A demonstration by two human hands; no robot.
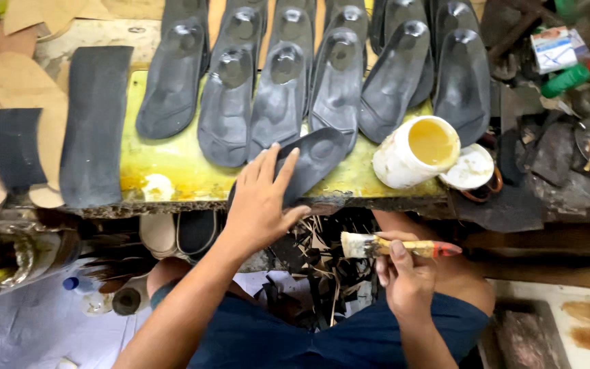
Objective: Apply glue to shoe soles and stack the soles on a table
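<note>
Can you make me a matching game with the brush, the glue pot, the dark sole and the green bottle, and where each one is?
Things:
1. brush
2. glue pot
3. dark sole
4. green bottle

Places:
A. under the left hand
B. far right, among the clutter
C. in the right hand
D. on the yellow board, tipped toward the camera

Pairs: 1-C, 2-D, 3-A, 4-B

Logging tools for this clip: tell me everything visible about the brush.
The brush is short, with a yellowish wooden-looking handle ending in a red tip and pale bristles that look stiff and coated. It lies roughly level, bristles pointing toward the person's left, red tip toward their right. The right hand grips the handle from below, thumb across the top. It is held below the front edge of the yellow workboard, apart from the open glue pot.
</note>
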